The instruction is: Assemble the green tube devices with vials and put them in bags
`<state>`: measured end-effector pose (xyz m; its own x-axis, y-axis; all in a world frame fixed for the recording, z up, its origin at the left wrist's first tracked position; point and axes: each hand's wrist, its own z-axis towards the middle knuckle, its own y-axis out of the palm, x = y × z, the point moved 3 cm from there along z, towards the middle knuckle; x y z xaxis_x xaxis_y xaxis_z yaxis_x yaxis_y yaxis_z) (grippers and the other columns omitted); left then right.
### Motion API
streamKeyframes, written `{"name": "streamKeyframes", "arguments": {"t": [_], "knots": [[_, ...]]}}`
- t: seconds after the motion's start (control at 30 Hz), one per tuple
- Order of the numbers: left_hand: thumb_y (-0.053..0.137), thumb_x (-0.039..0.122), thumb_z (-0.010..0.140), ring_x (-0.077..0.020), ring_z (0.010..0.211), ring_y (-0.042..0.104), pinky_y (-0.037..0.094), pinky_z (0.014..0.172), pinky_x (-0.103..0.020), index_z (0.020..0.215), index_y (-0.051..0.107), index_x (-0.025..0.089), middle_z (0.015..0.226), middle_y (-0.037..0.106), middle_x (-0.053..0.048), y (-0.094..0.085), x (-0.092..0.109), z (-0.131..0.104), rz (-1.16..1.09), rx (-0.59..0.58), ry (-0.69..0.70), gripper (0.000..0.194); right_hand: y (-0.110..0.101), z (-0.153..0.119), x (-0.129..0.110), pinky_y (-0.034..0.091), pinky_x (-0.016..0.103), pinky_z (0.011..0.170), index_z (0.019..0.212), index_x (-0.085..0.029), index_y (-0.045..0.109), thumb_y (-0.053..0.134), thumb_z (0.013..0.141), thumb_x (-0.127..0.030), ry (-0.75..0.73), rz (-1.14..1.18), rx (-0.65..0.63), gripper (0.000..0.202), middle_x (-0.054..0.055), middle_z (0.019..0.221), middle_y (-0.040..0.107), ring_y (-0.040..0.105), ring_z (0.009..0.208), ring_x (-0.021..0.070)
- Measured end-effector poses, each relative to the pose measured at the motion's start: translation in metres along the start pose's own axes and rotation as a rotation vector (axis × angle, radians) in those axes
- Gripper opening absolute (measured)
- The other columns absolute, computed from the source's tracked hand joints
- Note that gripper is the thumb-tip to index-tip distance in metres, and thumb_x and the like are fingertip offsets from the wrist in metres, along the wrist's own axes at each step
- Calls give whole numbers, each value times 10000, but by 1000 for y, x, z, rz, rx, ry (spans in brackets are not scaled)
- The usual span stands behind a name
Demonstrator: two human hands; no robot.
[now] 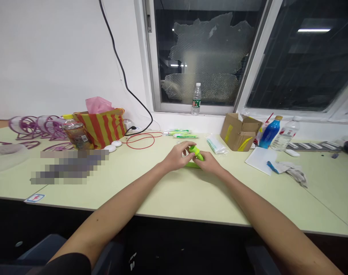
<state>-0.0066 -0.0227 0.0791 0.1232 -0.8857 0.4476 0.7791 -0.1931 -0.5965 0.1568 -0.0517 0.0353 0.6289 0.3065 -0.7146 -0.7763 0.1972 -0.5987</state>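
Note:
A bright lime-green, roll-like piece (195,150) is between my two hands over the middle of the table. My right hand (207,162) is wrapped round its lower part, thumb on top. My left hand (178,156) has its fingers curled, thumb and fingertips close at the green piece's left side; whether it grips the piece is hard to tell. Below the hands a flat green strip (192,165) shows, partly hidden by them. Whether strip and roll are joined I cannot see. Behind lie several green-and-white packets (185,135) and a clear plastic sleeve (216,145).
At the right stand an open cardboard box (234,131), a blue bottle (269,133) and a clear bottle (285,133), near a glove (291,170). On the left are a striped bag (105,128), a drink bottle (76,133) and purple wire racks (38,128). A red cable (139,147) lies behind.

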Motion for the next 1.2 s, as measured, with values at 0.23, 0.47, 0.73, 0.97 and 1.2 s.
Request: {"name": "streamKeyframes", "arguments": {"t": [0.23,0.47,0.73,0.97,1.2], "knots": [[578,206,889,-137,896,585,545,803,-331,1180,510,200,1171,529,-98,9,-12,-11,115,320,146,299,3,-3,-5,305,247,429,688,-207,470,543,799,-381,116,262,-88,219,-61,479,432,395,415,109],[505,154,918,-164,965,573,563,813,-366,1201,454,223,1162,489,-104,18,-2,-11,175,340,246,296,14,-9,-16,297,232,328,714,-229,429,598,776,-380,209,714,-193,234,-67,501,441,365,341,89],[487,147,901,-231,1080,561,530,885,-430,1220,428,195,1199,500,-147,17,-1,-11,405,289,274,328,18,-9,-13,332,230,321,682,-224,422,568,765,-314,241,627,-151,190,-55,497,456,408,346,95],[466,149,903,-226,1044,578,532,851,-416,1291,355,199,1242,476,-159,21,-7,-11,371,236,201,407,19,-9,-11,338,228,323,702,-224,427,562,783,-336,279,566,-127,193,-50,516,467,416,352,94],[456,135,910,-218,1033,560,530,830,-397,1293,355,216,1216,482,-143,22,-7,-12,302,234,214,404,21,-12,-16,312,218,325,762,-229,415,590,769,-346,319,680,-189,210,-55,543,453,386,369,85]]}}
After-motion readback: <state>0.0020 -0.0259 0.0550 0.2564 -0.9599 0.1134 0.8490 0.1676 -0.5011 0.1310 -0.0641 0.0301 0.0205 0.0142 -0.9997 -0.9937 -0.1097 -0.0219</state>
